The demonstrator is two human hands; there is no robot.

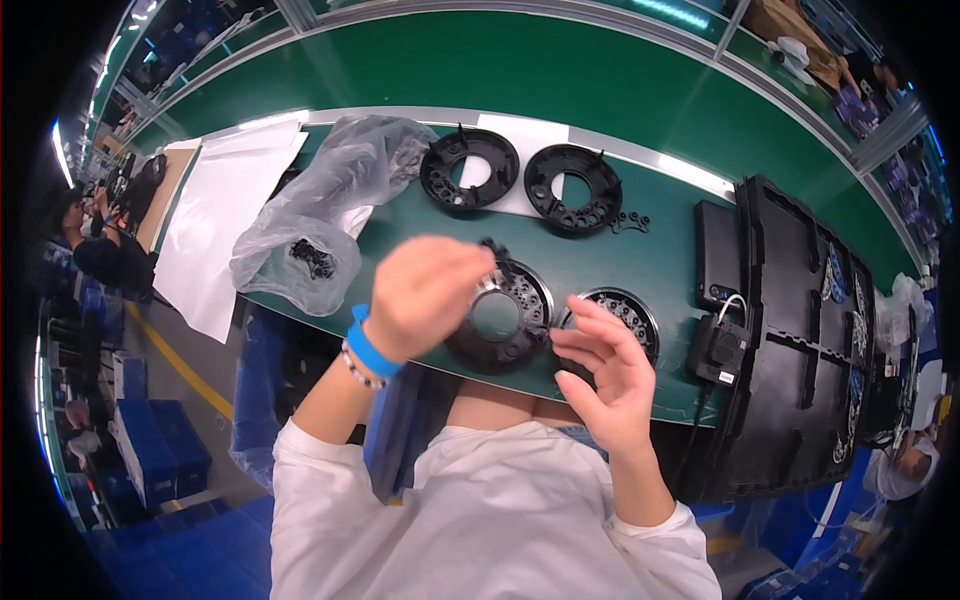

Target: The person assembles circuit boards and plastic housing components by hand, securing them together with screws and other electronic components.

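Note:
My left hand (pixel 425 295), with a blue band and a beaded bracelet at the wrist, is closed in a pinch. A small black plastic part (pixel 492 246) shows at its fingertips, above a round black ring-shaped housing (pixel 500 352) near the bench's front edge. My right hand (pixel 612 375) is open, fingers apart and slightly curled, over the left side of a second ring-shaped housing (pixel 640 312), which it partly hides. Farther back lie two more black ring housings, a left one (pixel 436 178) and a right one (pixel 600 202). Beside the latter rests a small black multi-holed piece (pixel 631 223).
A clear plastic bag (pixel 300 235) with black parts lies left on the green bench (pixel 400 215), beside white sheets (pixel 225 215). At right stand a black box-like device (pixel 720 250), a small black unit with a white cable (pixel 722 350) and a large black divided tray (pixel 790 390).

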